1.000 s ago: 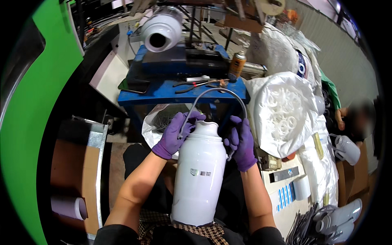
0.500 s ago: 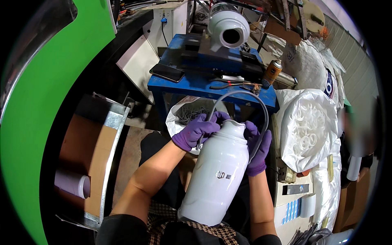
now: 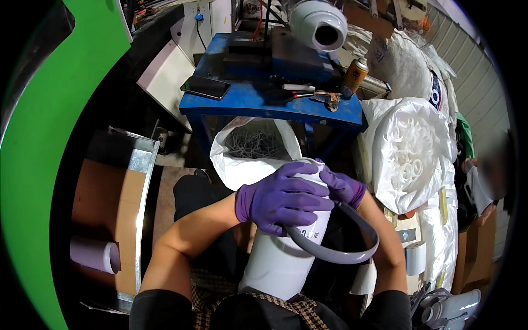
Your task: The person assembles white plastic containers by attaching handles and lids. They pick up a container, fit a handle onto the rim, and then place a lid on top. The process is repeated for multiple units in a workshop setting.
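A pale grey thermos jug [image 3: 280, 261] stands tilted between my legs, its top pointing away from me. Purple gloves cover both hands. My left hand [image 3: 286, 201] wraps across the upper body from the left, fingers curled around it. At the jug's top right, my right hand [image 3: 342, 186] grips the upper edge; its fingertips are partly hidden behind the jug. A curved grey handle [image 3: 357, 256] hangs down over the front right side, with one end under my left hand and the other by my right hand. Most of the mouth is covered by my hands.
Ahead is a blue workbench [image 3: 242, 102] with a phone [image 3: 205, 87], pliers [image 3: 303, 95], a spray can [image 3: 355, 77] and another jug body [image 3: 308, 25]. White sacks hold grey strips [image 3: 253, 144] and white rings [image 3: 410, 151]. A cardboard-lined metal-edged bin [image 3: 132, 214] holds a lilac cylinder [image 3: 96, 254].
The handle has swung from above the mouth down toward me. My left hand has moved from the neck onto the jug's body; my right hand has shifted up to its top.
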`<state>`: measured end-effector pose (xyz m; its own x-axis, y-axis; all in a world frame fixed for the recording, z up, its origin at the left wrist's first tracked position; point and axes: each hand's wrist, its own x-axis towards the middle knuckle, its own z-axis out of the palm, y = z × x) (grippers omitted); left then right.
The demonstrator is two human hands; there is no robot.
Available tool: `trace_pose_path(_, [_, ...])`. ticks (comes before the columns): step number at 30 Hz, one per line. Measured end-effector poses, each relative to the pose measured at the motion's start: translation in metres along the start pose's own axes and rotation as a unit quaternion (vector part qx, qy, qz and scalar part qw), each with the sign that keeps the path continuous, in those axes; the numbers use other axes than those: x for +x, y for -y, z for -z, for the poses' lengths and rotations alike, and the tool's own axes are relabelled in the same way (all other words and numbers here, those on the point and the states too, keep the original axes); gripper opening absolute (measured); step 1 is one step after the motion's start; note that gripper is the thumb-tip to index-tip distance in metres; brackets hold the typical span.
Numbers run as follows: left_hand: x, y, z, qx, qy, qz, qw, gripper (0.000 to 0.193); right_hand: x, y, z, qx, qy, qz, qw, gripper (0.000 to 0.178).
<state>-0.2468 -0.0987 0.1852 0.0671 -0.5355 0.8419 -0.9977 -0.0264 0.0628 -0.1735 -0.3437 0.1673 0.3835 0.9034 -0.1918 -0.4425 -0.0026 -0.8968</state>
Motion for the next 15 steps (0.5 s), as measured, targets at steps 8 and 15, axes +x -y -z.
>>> trace_pose_path(8, [-0.032, 0.017, -0.029, -0.293, -0.42, 0.376, 0.772, 0.021, 0.002, 0.028, -0.011, -0.149, -0.083, -0.038, 0.985, 0.071])
trace_pose_path(15, [-0.032, 0.046, 0.003, -0.674, -0.343, 0.361, 0.546, 0.062, 0.034, -0.082, 0.005, 0.009, -0.323, 0.342, 0.882, 0.062])
